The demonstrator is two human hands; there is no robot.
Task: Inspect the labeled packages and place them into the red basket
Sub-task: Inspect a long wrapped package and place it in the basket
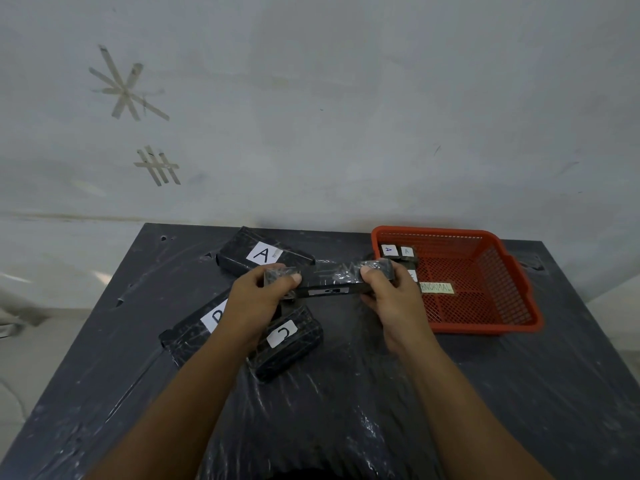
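I am holding one black wrapped package (329, 277) up off the table (519, 393), between my two hands. My left hand (258, 299) is gripping its left end, thumb curled over the top face and fingers wrapped under. My right hand (388, 299) is gripping the right end the same way, thumb on top. Neither hand has any slack; both are closed round the package.

The package's long axis is running left to right, straight across from one hand to the other. Its near edge is turned toward me and is showing a small white label; I cannot read the letter at this angle. I am judging this to be the inspection step, not yet the placing.

The red basket (519, 306) is sitting just to the right of my right hand, slightly beyond it, open side up. My right hand is clearly the nearer one to it. Small labelled packages already lie at its far left corner, so the coming move probably calls for carrying the held package rightward, end first, over the basket's left wall.

Still on the table: package A (242, 252) is lying just beyond my left hand, package C (291, 341) under and between my wrists, and another labelled package (194, 327) left of my left forearm, its letter partly hidden.
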